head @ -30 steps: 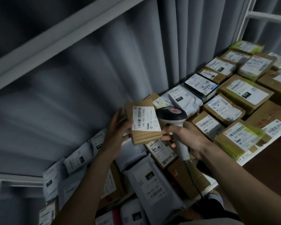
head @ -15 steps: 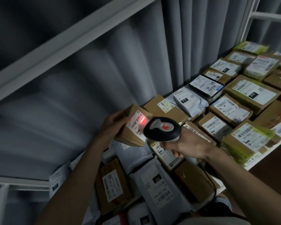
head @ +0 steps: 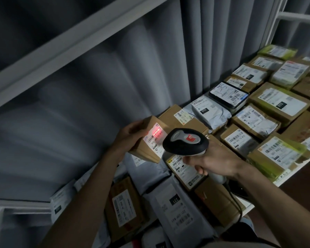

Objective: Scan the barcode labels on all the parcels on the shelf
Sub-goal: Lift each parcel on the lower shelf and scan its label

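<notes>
While gripped by left hand (head: 128,136), parcel (head: 149,140) just beside scanner (head: 185,141)

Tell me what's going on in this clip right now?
A person is scanning parcels on a shelf. The left hand holds a small cardboard box lifted and tilted above the pile, while the right hand grips a handheld barcode scanner aimed at it. A red scan line glows on the box's label, so this scan is under way. Many other labelled boxes and mailer bags lie on the shelf around them.
</notes>
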